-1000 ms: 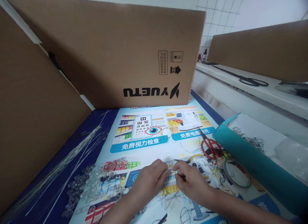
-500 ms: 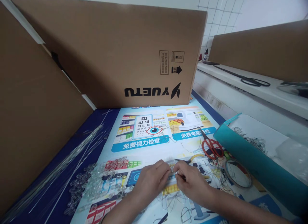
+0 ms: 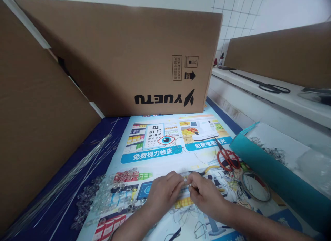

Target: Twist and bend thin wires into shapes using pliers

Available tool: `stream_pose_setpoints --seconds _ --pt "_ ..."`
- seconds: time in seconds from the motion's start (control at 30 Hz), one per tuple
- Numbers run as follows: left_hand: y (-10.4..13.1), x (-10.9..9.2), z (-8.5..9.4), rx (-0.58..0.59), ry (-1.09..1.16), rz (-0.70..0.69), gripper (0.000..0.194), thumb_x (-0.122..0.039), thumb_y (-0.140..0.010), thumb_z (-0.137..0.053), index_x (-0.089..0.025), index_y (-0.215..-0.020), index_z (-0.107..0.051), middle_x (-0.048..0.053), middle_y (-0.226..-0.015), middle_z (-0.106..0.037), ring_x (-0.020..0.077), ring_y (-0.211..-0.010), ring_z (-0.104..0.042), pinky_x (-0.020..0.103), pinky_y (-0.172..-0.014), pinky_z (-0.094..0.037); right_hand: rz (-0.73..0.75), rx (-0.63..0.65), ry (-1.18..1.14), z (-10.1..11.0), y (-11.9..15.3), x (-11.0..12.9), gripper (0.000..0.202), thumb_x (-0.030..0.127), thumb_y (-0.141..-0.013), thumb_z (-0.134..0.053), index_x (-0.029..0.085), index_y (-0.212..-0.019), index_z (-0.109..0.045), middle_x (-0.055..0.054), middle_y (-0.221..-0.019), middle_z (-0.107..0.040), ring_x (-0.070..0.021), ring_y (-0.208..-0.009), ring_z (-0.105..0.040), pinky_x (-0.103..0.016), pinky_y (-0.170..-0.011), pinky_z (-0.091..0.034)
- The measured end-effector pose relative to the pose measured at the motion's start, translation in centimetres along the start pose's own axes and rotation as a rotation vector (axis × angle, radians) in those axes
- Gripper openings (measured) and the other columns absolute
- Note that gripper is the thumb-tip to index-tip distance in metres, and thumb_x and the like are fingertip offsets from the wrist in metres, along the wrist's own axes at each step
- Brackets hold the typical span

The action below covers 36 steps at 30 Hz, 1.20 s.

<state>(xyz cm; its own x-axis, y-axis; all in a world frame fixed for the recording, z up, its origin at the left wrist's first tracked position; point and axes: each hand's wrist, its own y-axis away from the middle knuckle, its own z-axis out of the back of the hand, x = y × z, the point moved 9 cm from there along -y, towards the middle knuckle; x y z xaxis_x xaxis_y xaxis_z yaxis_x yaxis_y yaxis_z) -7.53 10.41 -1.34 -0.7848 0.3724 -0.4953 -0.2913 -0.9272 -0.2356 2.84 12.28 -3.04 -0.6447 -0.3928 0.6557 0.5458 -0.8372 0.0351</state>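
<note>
My left hand and my right hand meet fingertip to fingertip over the printed poster. Both are closed in a pinch. Whatever sits between the fingertips is too small to make out. Just beyond the right fingers lie pliers with yellow handles. Left of my left wrist spreads a heap of clear beads. Thin loose wires curl on the poster beneath and between my hands.
Red-handled scissors and a roll of tape lie at right, beside a teal-sided box holding tangled wire pieces. Long straight wires rest on the blue cloth at left. Cardboard stands behind. Black scissors lie on a ledge.
My hands stay nearly where they were, fingertips still together. The view has shifted very slightly.
</note>
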Motion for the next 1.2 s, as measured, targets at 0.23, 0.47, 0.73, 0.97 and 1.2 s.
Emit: stream_pose_setpoints --seconds 0.23,0.47,0.73,0.97,1.2 --pt "-0.1 0.2 0.3 -0.018 0.12 0.007 0.018 -0.023 -0.091 -0.041 -0.022 -0.083 -0.057 0.0 -0.076 -0.059 0.0141 -0.069 -0.056 0.023 -0.061 -0.038 -0.004 -0.01 0.012 -0.1 0.0 -0.3 0.018 0.012 -0.076 -0.041 0.022 -0.09 -0.046 0.006 -0.059 -0.046 -0.0116 -0.055 -0.046 -0.021 -0.052 -0.027" --pt "0.0 0.6 0.4 -0.015 0.18 0.034 0.016 -0.021 -0.09 -0.041 -0.021 -0.083 -0.055 0.0 -0.076 -0.057 0.0144 -0.069 -0.054 0.024 -0.062 -0.038 -0.005 -0.024 -0.014 0.1 0.0 -0.2 0.016 0.013 -0.076 -0.041 0.023 -0.087 -0.045 0.008 -0.057 -0.043 -0.0108 -0.054 -0.045 -0.02 -0.051 -0.025" --pt "0.1 0.5 0.7 -0.025 0.16 0.014 0.016 -0.021 -0.09 -0.04 -0.02 -0.083 -0.055 0.001 -0.077 -0.056 0.0146 -0.069 -0.053 0.024 -0.062 -0.04 -0.008 0.001 -0.074 0.4 -0.1 -0.4 0.015 0.016 -0.078 -0.044 0.023 -0.091 -0.044 0.009 -0.055 -0.04 -0.0101 -0.05 -0.04 -0.02 -0.049 -0.025" --pt "0.2 0.5 0.6 -0.031 0.154 -0.008 0.016 -0.022 -0.091 -0.04 -0.02 -0.085 -0.055 0.002 -0.076 -0.055 0.015 -0.069 -0.053 0.025 -0.063 -0.04 -0.004 0.03 -0.084 1.0 0.1 -0.3 0.018 0.023 -0.079 -0.048 0.022 -0.097 -0.047 0.009 -0.055 -0.046 -0.0105 -0.051 -0.044 -0.02 -0.051 -0.029" --pt "0.3 0.4 1.0 -0.044 0.152 -0.005 0.015 -0.023 -0.091 -0.04 -0.022 -0.086 -0.054 0.001 -0.078 -0.056 0.015 -0.071 -0.054 0.025 -0.062 -0.039 0.043 -0.037 0.119 5.3 -0.1 -0.3 0.012 0.027 -0.083 -0.047 0.021 -0.087 -0.057 0.001 -0.072 -0.06 -0.0138 -0.065 -0.054 -0.023 -0.06 -0.037"
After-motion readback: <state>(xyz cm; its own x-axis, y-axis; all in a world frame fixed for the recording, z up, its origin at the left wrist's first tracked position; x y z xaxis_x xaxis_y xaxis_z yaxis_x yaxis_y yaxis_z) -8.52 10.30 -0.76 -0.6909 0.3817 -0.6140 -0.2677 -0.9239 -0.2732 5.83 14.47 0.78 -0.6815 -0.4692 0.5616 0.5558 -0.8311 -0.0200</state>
